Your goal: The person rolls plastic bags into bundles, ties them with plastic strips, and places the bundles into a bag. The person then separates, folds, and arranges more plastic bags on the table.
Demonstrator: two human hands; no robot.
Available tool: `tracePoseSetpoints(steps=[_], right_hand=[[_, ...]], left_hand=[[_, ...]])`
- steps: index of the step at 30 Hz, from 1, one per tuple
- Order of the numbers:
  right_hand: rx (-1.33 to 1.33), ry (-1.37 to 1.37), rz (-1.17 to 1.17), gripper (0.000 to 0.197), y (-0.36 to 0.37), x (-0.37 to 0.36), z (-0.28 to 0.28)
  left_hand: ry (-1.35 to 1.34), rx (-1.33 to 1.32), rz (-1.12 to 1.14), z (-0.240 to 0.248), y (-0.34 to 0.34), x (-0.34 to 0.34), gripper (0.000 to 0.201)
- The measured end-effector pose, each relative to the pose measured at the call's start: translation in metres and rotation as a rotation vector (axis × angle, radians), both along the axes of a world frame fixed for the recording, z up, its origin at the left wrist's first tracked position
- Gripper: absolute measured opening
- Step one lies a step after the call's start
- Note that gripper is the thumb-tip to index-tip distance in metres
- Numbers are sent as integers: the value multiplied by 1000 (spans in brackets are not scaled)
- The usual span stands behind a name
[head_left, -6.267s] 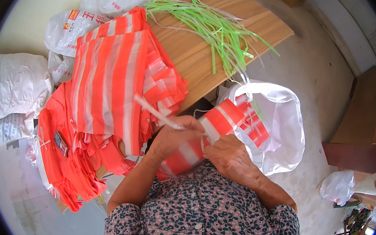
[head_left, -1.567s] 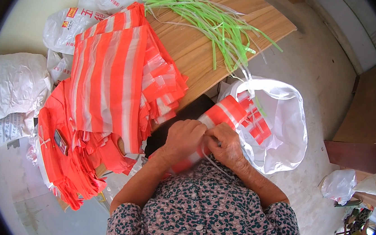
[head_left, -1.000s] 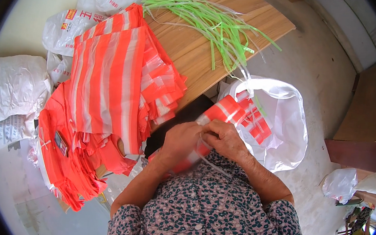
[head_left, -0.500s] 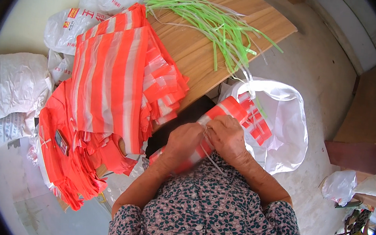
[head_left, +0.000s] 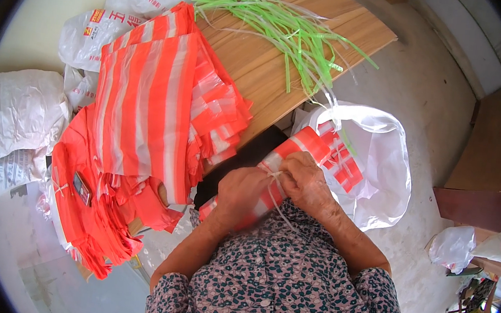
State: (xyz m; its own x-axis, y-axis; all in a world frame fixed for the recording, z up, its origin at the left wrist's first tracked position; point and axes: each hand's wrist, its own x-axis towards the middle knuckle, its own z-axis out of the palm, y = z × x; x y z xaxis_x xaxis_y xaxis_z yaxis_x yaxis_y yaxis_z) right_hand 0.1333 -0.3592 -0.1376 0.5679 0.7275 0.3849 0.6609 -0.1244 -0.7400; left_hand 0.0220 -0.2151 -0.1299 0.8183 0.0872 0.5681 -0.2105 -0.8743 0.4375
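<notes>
A folded bundle of red-and-white striped plastic bags (head_left: pixel 307 141) lies slantwise across my lap. Around its middle runs a thin white plastic strip (head_left: pixel 272 186), with a loose end trailing over my patterned shirt. My left hand (head_left: pixel 238 193) is closed at the left of the strip's crossing, its fingertips partly hidden. From the right, my right hand (head_left: pixel 305 178) pinches the strip just above the bundle. The two hands are close together, with the strip between them. Past my right hand, another tied striped bundle (head_left: pixel 346 173) rests in an open white sack (head_left: pixel 395 164).
A large pile of red-and-white striped bags (head_left: pixel 147 101) covers the left of the wooden table (head_left: pixel 359 28). Green and white strips (head_left: pixel 287 30) lie on it, some hanging off its edge. A phone (head_left: pixel 82 189) sits on the pile's lower left. White plastic bags (head_left: pixel 22 110) stand further left.
My right hand has shifted slightly and its fingers have curled more around the strip. My left hand has moved a little down, away from the crossing. The bundle stays in place.
</notes>
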Motion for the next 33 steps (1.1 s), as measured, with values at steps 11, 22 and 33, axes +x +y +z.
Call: tracePoseSetpoints(steps=[11, 22, 33], right_hand=[[-98, -192, -74, 14, -4, -4, 4], [114, 718, -125, 14, 3, -7, -7], [110, 21, -244, 14, 5, -3, -14]], left_hand=[[94, -20, 63, 3, 0, -12, 10], [186, -46, 74, 11, -3, -15, 12], [382, -75, 148, 20, -4, -23, 9]])
